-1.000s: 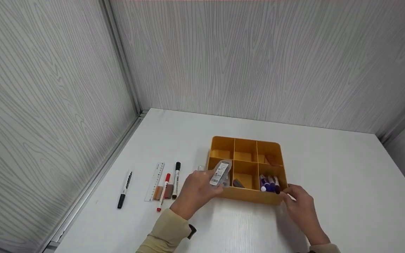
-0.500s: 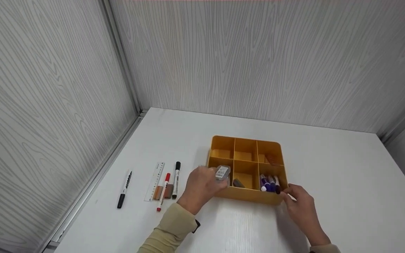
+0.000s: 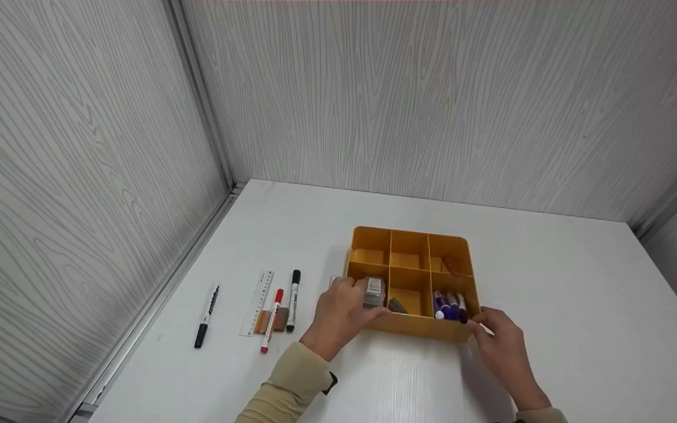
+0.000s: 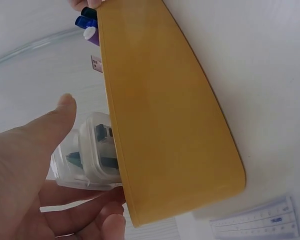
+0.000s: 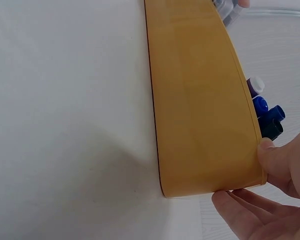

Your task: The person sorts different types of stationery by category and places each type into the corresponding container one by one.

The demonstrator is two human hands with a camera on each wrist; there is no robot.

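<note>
A yellow divided organizer (image 3: 415, 332) stands on the table between both hands. At its front-left compartment my left hand (image 3: 341, 314) has its thumb extended and raised off a clear plastic case (image 3: 375, 288) with a white label. Dark pieces show inside the case (image 4: 92, 155) in the left wrist view; the fingers of the left hand (image 4: 25, 160) lie behind it, by the organizer's side. My right hand (image 3: 502, 346) grips the organizer's front-right corner, thumb on the front wall and fingers round the side in the right wrist view. Several markers (image 3: 450, 306) stand in the front-right compartment.
A grey piece (image 3: 397, 305) lies in the front-middle compartment, a reddish item (image 3: 453, 266) in the back-right one. Left of the organizer lie a ruler (image 3: 261, 294), a red-capped marker (image 3: 274, 320), two brownish blocks (image 3: 280, 320) and two black-capped markers (image 3: 293, 299). Walls rise behind and left.
My left hand has lowered the tilted clear case into the front-left compartment and its thumb has come off it. The right hand stays on the organizer's corner.
</note>
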